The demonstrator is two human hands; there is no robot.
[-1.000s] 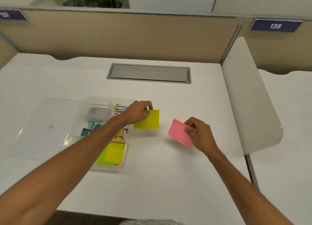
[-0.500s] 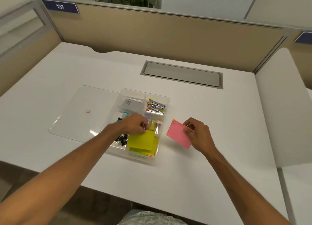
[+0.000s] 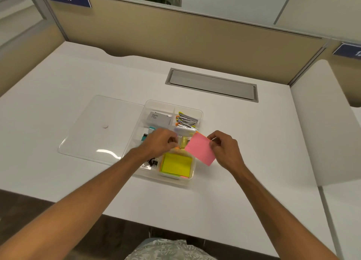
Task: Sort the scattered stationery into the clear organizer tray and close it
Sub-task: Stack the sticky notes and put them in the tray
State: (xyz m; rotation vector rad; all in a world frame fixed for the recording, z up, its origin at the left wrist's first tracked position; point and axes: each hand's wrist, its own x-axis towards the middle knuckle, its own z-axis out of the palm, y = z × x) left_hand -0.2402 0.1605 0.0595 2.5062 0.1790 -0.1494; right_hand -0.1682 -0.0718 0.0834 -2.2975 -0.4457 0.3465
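Pink sticky pad (image 3: 200,149) pinched by its edge in right hand (image 3: 224,148) over clear tray (image 3: 199,113), left hand (image 3: 160,142) curled above middle compartments — hold unclear, yellow pad (image 3: 175,165) in near compartment

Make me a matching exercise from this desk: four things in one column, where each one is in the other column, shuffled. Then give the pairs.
Things
1. pink sticky pad
2. yellow sticky pad
3. clear lid
4. white box

Places
A. flat on the desk, left of the tray
B. far left compartment of the tray
C. pinched in the right hand
D. near right compartment of the tray

Pairs: 1-C, 2-D, 3-A, 4-B
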